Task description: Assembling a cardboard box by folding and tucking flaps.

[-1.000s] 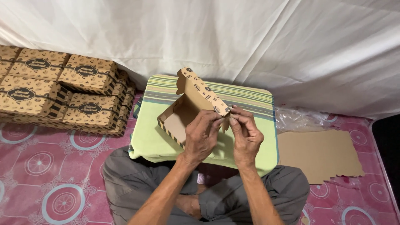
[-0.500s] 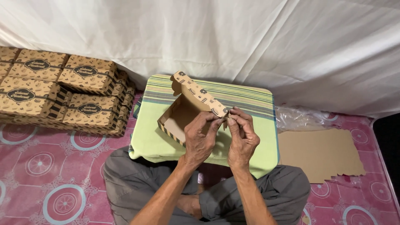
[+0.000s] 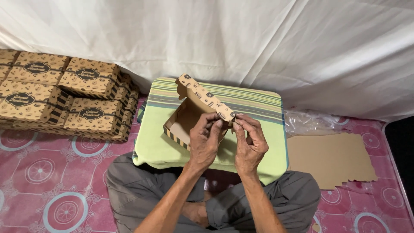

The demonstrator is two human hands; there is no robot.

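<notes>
- A seated person folds one brown cardboard box, held half-assembled above a green striped cushion that rests across the lap.
- The left hand grips the near corner of the box, its fingers closed narrow on the printed flap.
- The right hand meets it at the same corner, thumb and forefinger pinched on the end of the flap; both hands hold this single box.
- The box stands open toward the camera, its plain inside showing, a dark-striped edge along its lower rim and a patterned lid panel tilted up behind.
- To the person's left, a stack of finished boxes sits on the pink patterned floor mat; at least five printed tops with dark oval labels can be counted, with more edges tucked beneath and behind, the full number hard to tell.
- To the right, a pile of flat cardboard blanks lies on the mat, well apart from the hands; it reads as one pile, the sheets in it uncountable.
- One crumpled clear plastic wrapper lies just behind the blanks.
- A white cloth hangs across the whole background.
- Two knees in grey trousers frame the cushion.
</notes>
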